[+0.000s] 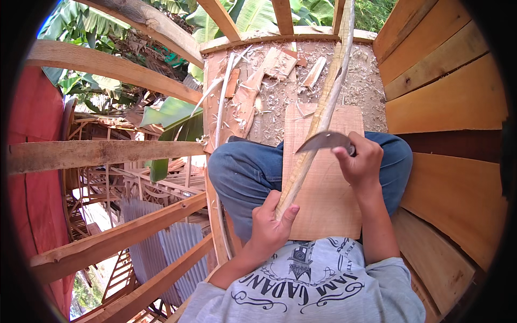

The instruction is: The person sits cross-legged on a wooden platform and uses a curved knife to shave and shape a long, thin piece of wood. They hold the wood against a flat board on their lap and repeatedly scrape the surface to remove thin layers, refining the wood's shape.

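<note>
A long pale wooden pole runs from my lap up past the far edge of the platform, its near end held in my left hand. My right hand is closed round the handle of a curved-blade knife. The blade crosses over the pole, its tip to the left; whether it touches the wood I cannot tell. Under the pole, a flat wooden board lies across my lap, between my bent knees in blue jeans.
Shavings and offcuts cover the floor ahead. A plank wall stands close on the right. Spaced wooden rails line the left, with corrugated metal sheets beyond and below. A thin strip lies along the left edge.
</note>
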A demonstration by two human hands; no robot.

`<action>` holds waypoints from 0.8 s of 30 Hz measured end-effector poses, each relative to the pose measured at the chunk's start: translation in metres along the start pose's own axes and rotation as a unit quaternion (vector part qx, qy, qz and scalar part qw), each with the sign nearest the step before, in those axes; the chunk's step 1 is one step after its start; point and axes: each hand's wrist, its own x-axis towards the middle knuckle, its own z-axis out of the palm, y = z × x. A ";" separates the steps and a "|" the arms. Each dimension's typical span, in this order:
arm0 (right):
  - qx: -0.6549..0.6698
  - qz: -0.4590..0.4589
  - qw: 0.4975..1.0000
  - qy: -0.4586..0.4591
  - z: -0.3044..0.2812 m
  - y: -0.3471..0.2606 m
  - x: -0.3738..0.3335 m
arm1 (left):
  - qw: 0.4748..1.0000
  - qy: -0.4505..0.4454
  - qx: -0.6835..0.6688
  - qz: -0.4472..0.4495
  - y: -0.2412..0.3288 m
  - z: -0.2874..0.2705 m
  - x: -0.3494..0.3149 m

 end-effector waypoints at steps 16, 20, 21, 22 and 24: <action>0.379 0.277 0.862 -0.191 -0.010 -0.003 -0.024 | 0.995 -0.045 -0.063 -0.063 0.008 -0.008 0.013; 0.489 0.243 0.806 -0.228 -0.011 -0.023 -0.025 | 0.989 -0.096 -0.074 -0.082 0.016 0.000 0.019; 0.500 0.255 0.797 -0.222 -0.014 -0.032 -0.026 | 0.985 -0.115 -0.077 -0.101 0.013 -0.001 0.016; 0.514 0.260 0.787 -0.220 -0.015 -0.039 -0.026 | 0.982 -0.125 -0.078 -0.117 0.012 -0.001 0.015; 0.528 0.291 0.768 -0.214 -0.016 -0.050 -0.025 | 0.983 -0.130 -0.089 -0.093 0.010 0.006 0.015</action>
